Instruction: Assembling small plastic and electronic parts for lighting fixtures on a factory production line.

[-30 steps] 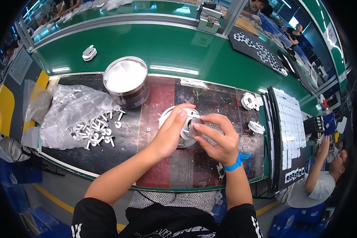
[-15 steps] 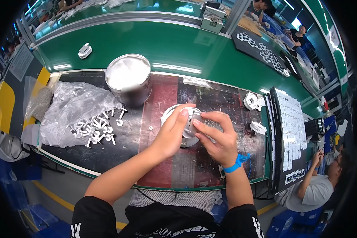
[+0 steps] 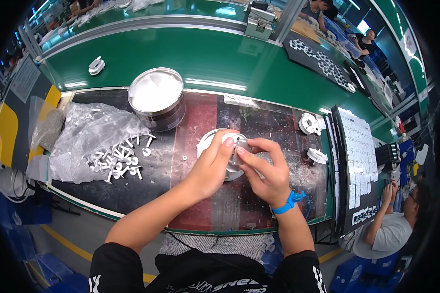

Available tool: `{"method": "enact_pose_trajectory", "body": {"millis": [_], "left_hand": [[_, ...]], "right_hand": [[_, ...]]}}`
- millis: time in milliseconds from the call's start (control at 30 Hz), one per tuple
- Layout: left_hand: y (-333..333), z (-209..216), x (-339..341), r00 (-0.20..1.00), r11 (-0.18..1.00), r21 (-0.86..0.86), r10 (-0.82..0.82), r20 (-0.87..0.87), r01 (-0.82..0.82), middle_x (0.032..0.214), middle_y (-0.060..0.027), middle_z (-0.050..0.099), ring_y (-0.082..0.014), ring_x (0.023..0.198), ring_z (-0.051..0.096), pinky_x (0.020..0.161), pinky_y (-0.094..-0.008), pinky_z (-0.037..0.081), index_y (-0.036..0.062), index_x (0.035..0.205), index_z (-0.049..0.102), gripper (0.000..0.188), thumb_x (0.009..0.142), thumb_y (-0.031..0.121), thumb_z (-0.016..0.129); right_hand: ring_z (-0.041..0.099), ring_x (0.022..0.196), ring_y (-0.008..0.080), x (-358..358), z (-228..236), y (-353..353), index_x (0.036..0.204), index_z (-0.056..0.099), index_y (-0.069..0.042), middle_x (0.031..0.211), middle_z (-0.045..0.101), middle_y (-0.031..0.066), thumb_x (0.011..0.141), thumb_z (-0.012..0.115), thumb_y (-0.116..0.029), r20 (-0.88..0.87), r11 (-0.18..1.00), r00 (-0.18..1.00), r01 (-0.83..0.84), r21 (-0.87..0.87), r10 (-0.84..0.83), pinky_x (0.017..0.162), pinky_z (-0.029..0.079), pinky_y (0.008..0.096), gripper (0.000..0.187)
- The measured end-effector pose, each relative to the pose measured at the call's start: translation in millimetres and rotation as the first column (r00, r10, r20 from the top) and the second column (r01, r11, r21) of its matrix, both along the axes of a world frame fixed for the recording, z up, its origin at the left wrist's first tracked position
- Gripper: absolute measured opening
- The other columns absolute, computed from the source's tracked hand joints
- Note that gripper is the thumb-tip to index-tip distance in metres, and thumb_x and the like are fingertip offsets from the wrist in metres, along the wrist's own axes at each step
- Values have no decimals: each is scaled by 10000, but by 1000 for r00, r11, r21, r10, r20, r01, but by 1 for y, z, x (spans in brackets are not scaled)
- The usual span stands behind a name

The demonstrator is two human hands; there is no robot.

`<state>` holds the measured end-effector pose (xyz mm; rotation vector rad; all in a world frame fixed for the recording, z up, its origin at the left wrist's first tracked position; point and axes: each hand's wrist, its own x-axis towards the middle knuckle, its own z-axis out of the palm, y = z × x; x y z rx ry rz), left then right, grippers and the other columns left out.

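Observation:
Over the middle of the bench, both hands meet at a round white plastic part (image 3: 206, 141). My left hand (image 3: 208, 168) is closed around its left side, thumb on top. A small grey metal plate (image 3: 238, 154) with holes is pinched between the thumb and fingers of my right hand (image 3: 270, 172), lying against the white part. My fingers cover much of both pieces. Beneath them shows the rim of a round base (image 3: 233, 177). A blue strap (image 3: 289, 202) circles my right wrist.
A tin of white material (image 3: 156, 97) stands at the back. To the left, a plastic bag (image 3: 90, 132) spills white pegs (image 3: 120, 158). White plastic parts (image 3: 318, 156) lie at right, near a board with a paper sheet (image 3: 355, 161). Beyond runs a green belt (image 3: 200, 53).
The view has shifted slightly. On the green belt, a white part sits a little farther left. Both hands keep their hold on the white part and the metal plate, with only slight finger movement.

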<state>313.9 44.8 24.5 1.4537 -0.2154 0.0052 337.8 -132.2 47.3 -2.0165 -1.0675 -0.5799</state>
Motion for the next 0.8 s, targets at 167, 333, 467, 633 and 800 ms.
{"method": "enact_pose_trajectory", "body": {"millis": [167,333,467,633,800], "left_hand": [[-6,0,3,987,964,-264,-46,-155,3,1185,-99,586,-157,1101,563,951,-309,456,21,1306,463,409,1073,333,340],[-3,9,2,955,855,-516,-193,-224,52,1154,-118,615,-176,1051,618,903,-317,495,30,1271,471,344,1050,291,427],[-3,23,-5,893,797,-557,-401,-202,232,1146,-187,630,-261,960,694,747,-339,586,26,1288,394,415,962,179,601],[5,23,-16,523,508,-263,-852,-17,820,1103,-123,643,-184,894,675,740,-315,575,37,1276,407,488,929,247,680],[-12,11,-30,25,45,-208,-995,-98,977,1010,-164,665,-231,827,700,652,-353,611,1,1211,441,384,891,89,634]], "right_hand": [[629,951,274,5,-6,-3,1137,695,-73,1178,598,150,768,782,-72,-49,1000,998,-29,-9,28,827,528,353,379],[614,997,295,14,-16,-12,1265,559,-40,1219,594,180,828,782,-238,-1,996,997,-75,46,75,865,507,373,528],[601,911,224,12,-24,-14,1285,501,-21,1121,623,157,981,567,-373,-81,870,985,-93,484,150,810,496,341,470],[527,808,137,18,-20,-19,1168,558,0,980,599,96,1023,428,-201,-296,858,955,128,498,29,744,440,267,280],[594,808,178,10,-1,11,959,651,20,938,640,114,884,589,-24,-294,997,953,-70,36,78,735,470,274,107]]}}
